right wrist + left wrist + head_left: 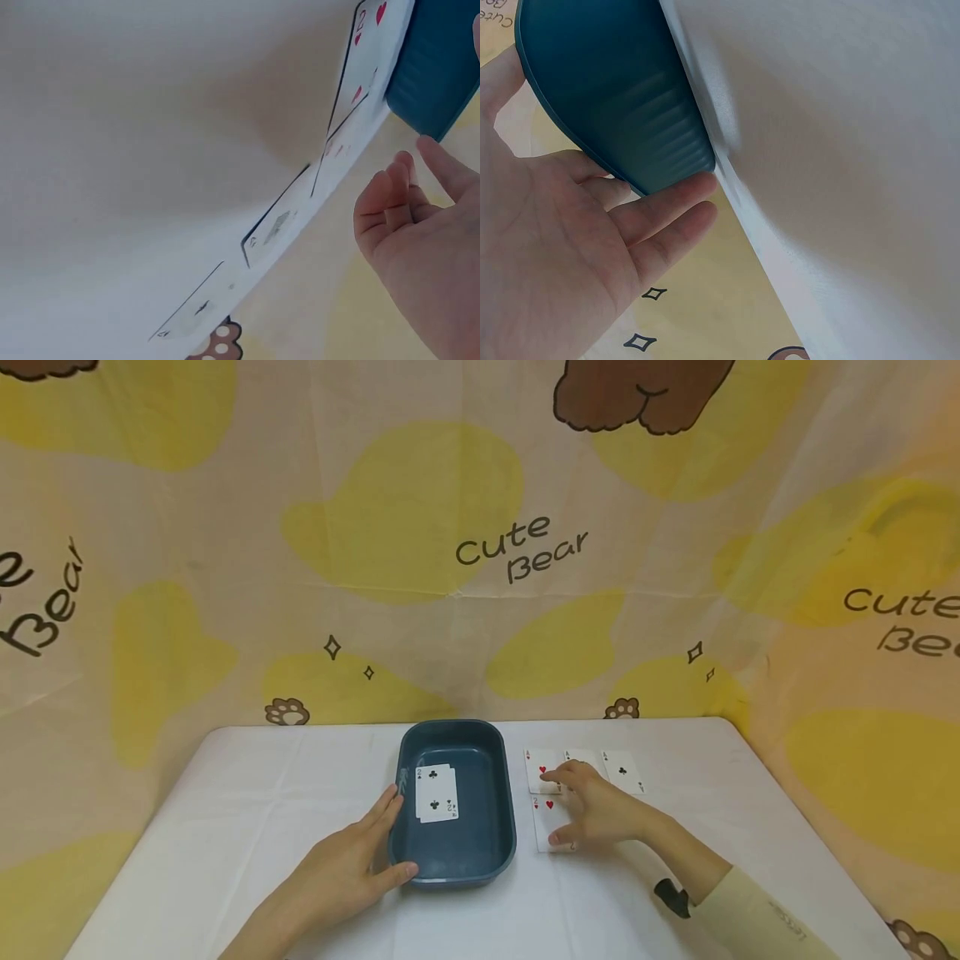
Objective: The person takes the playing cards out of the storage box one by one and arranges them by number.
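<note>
My left hand [348,864] rests spread against the left side of a dark blue tray [486,839], thumb at its near corner. In the left wrist view, its fingers lie along the tray's outer wall [641,127]. Inside the tray, a two of clubs [435,797] lies over another card, mostly hidden. My right hand [606,808] hovers over face-up playing cards, holding none of them. Its index fingertip overlaps the ace of hearts [534,763]; its thumb overlaps the two of hearts [544,827] just below. A middle ace [590,756] is partly covered by the hand.
The ace of clubs [622,771] lies at the right end of the back row of cards. A white cloth [262,810] covers the table. Behind stands a yellow patterned backdrop [420,635]. A black strap [671,897] shows at the right sleeve.
</note>
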Motion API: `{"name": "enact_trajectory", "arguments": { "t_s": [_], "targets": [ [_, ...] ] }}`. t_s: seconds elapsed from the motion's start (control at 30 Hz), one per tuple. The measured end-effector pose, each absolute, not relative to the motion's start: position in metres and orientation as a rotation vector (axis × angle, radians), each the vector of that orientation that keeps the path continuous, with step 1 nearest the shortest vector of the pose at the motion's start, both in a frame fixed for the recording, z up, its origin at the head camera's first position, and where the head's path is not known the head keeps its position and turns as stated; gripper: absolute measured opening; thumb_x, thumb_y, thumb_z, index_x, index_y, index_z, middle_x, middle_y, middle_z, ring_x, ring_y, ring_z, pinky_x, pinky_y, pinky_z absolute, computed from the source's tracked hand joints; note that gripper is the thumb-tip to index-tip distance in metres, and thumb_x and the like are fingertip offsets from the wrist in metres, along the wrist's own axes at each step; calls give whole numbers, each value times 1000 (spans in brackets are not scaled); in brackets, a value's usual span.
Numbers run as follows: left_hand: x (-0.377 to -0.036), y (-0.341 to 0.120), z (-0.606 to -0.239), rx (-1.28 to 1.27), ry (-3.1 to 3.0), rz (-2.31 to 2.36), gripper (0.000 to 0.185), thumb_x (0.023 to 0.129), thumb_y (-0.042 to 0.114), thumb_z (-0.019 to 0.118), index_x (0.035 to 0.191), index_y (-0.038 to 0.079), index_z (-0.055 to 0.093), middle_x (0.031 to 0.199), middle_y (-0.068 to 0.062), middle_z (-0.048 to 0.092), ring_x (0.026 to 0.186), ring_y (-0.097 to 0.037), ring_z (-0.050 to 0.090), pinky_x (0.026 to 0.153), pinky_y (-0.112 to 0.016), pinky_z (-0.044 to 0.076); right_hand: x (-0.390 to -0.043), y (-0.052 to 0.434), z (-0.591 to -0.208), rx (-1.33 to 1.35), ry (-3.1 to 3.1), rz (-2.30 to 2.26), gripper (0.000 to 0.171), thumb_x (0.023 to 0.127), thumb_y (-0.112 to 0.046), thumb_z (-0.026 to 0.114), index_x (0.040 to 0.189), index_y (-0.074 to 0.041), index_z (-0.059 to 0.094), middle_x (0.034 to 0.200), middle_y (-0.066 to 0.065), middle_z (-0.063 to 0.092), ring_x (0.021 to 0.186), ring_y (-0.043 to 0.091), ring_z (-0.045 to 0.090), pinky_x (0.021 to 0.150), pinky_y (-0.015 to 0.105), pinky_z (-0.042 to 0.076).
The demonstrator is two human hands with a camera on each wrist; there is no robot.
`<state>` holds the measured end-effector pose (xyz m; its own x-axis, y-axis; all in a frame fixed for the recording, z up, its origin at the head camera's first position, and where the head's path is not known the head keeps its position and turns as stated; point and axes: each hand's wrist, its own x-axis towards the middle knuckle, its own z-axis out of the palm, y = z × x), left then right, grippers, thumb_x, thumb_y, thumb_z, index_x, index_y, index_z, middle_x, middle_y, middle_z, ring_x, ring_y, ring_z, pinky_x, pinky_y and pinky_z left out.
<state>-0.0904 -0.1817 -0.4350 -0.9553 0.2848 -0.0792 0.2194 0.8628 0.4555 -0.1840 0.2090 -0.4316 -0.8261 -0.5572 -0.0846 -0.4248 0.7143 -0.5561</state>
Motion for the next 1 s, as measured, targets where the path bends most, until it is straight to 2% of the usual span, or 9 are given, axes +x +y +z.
{"name": "enact_trajectory", "arguments": {
  "t_s": [0.33,0.7,1.0],
  "targets": [
    [-91,-182,-435,390,2893,675,101,90,67,70,166,15,31,174,3,20,135,-37,57,103,-60,50,-186,200,-426,-802,2697,-799,87,79,-42,91,150,-8,55,145,10,52,136,35,46,110,64,42],
    [-91,-183,-435,392,2894,677,101,91,68,69,167,14,30,174,3,19,136,-37,57,104,-60,49,-189,175,-410,-811,2681,-927,87,80,-46,90,151,-11,55,148,8,51,129,33,51,102,59,47],
    [-91,-182,-434,383,2888,667,100,90,67,70,166,14,31,174,2,20,137,-37,56,104,-60,49,-195,147,-404,-830,2708,-953,87,79,-46,92,150,-11,56,153,10,47,141,32,44,109,62,44]
  ]
}}
